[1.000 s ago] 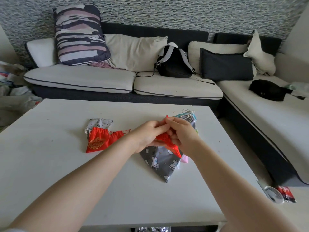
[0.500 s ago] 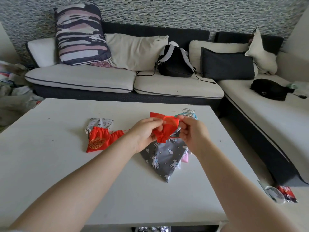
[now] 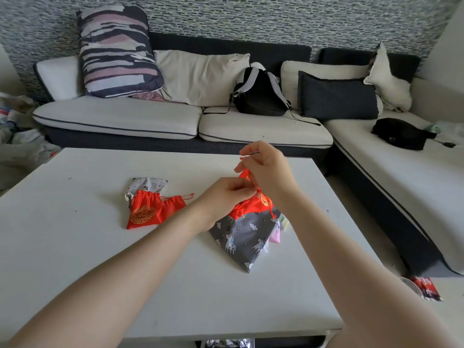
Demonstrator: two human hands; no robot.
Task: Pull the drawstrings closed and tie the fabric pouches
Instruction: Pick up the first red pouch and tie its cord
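Red pouch (image 3: 252, 205) mouth hidden behind left hand (image 3: 227, 197) and right hand (image 3: 270, 172); red cord (image 3: 248, 154) too thin to trace, knot state unreadable; pouches under the grey unicorn pouch (image 3: 244, 237) show only as edges (count unclear); white printed pouch (image 3: 148, 184) half covered by tied red pouch (image 3: 150, 210); both forearms cut by bottom edge.

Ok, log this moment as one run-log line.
stage: cinching | left hand: grips red pouch | right hand: pinches its drawstring, raised | done pile: another red pouch on table
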